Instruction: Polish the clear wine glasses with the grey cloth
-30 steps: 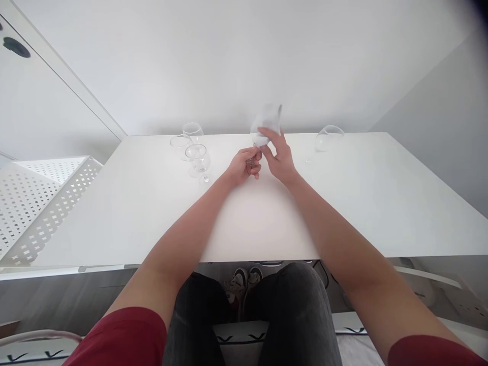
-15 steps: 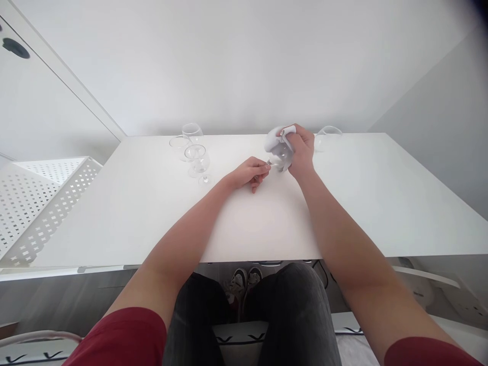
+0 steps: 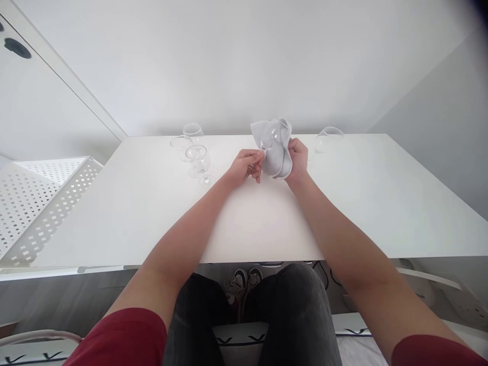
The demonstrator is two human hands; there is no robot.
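Observation:
Above the middle of the white table (image 3: 259,218), my left hand (image 3: 244,166) pinches the stem end of a wine glass (image 3: 273,136). The glass is tilted, its bowl pointing right. My right hand (image 3: 299,160) is closed on a light grey cloth (image 3: 284,152), which spreads behind and around the bowl. The right fingers are partly hidden behind the cloth. Left of my hands stand three clear stemmed glasses close together: a front one (image 3: 197,155), a back one (image 3: 193,131) and a left one (image 3: 178,143).
Another clear glass (image 3: 329,138) is at the back right, beyond my right hand. A white wall (image 3: 244,66) rises behind the table. A white perforated basket-like panel (image 3: 49,203) adjoins the table's left side. My legs are below the front edge.
My right hand has lowered and turned, and the cloth has opened out around the bowl, moving slightly left. My left hand has shifted a little left and away from me with the stem.

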